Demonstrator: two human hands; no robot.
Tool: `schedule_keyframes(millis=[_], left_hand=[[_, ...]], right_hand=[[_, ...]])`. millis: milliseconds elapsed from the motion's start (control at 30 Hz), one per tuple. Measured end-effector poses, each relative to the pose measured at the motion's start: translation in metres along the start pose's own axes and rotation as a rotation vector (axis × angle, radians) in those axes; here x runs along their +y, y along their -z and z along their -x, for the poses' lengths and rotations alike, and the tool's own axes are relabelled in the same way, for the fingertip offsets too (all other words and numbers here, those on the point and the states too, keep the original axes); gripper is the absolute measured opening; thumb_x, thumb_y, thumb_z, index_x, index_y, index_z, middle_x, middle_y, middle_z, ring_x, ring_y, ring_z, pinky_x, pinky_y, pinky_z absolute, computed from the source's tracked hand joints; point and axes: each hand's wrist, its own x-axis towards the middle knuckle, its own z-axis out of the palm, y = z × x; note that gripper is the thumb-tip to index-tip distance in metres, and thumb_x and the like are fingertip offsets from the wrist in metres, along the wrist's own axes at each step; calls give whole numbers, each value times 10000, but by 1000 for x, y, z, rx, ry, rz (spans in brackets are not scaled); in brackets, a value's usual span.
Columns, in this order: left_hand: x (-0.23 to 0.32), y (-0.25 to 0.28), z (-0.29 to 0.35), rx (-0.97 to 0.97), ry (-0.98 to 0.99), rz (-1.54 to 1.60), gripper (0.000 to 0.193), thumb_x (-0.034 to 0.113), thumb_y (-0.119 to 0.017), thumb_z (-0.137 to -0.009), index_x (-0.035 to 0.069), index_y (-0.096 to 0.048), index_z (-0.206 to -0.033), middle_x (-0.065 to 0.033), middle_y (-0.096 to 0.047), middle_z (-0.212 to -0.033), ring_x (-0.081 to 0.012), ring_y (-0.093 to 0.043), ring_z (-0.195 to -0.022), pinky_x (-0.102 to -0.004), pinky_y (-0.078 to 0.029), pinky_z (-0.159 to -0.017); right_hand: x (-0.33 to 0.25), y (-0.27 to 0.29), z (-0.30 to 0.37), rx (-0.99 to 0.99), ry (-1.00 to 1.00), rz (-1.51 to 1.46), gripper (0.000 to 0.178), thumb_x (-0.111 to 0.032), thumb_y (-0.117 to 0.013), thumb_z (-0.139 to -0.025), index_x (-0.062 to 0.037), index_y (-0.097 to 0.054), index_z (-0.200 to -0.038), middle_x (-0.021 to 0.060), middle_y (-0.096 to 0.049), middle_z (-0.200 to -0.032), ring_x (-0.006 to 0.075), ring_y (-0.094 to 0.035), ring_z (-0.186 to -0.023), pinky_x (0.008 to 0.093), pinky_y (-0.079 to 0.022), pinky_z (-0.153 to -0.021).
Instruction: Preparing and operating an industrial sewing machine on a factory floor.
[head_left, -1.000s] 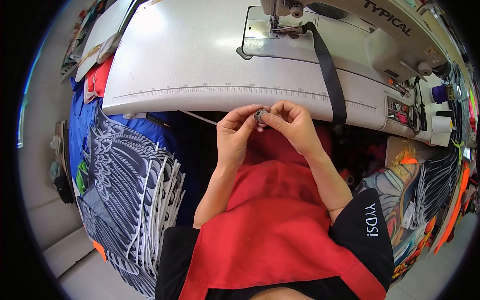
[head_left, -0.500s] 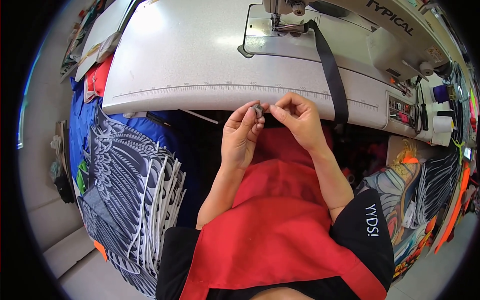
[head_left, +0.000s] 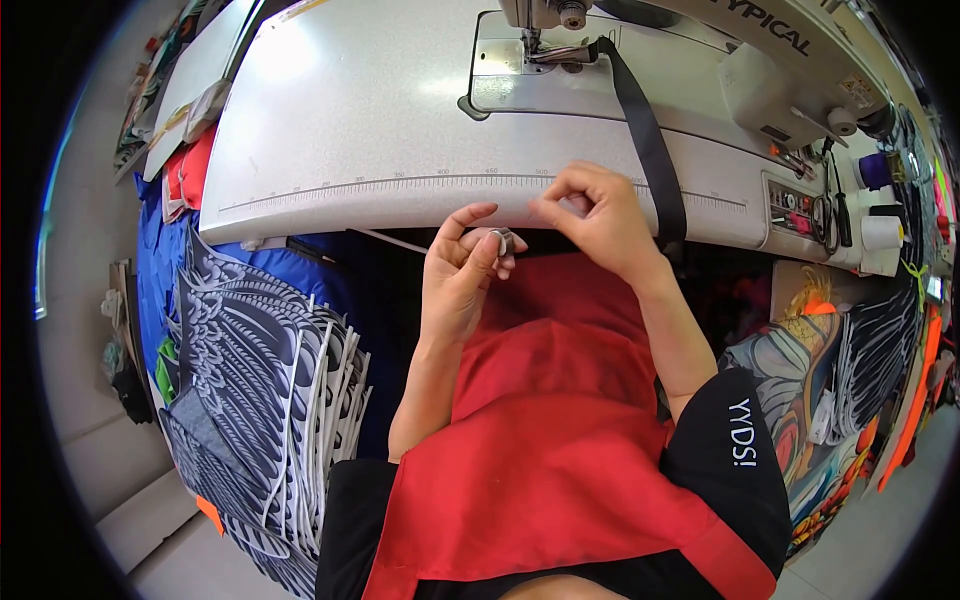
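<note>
Bobbin case (head_left: 504, 242), small and metallic, is sitting in the person's left hand (head_left: 458, 272) just before the sewing table's (head_left: 330, 130) near edge, thumb and curled fingers gripping it while the forefinger is standing clear. The right hand (head_left: 606, 226) is hovering over that table edge, thumb and forefinger bending close together, and from here I cannot tell whether they are pinching anything. A black strap (head_left: 641, 130) is hanging over the table's front.

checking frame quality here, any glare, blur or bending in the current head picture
In the head view, glare whitens the upper left of the tabletop; in that same view, the tabletop's front edge bows with the fisheye, the space beneath is dark, and the right hand looks slightly blurred around the thumb tip.
</note>
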Motion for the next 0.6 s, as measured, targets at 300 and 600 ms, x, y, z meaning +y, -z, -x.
schedule_keyframes(millis=[300,600], left_hand=[[5,-17,3,117,-86,-384,381,41,-583,-809,-22,-401,-1138,-107,-610,-820,-122,-588,-748,-186,-460,-666],[-4,28,24,-298,307,107,548,47,-666,-730,-26,-375,-1190,-95,-621,-853,-129,-591,-804,-228,-464,-721]], right_hand=[[-20,-11,21,57,411,186,301,-67,-684,-604,-70,-622,-899,39,-575,-829,216,-522,-735,326,-417,-693],[4,-32,38,-190,550,-224,246,-109,-724,-607,-87,-641,-837,15,-571,-804,182,-520,-743,297,-400,-679]])
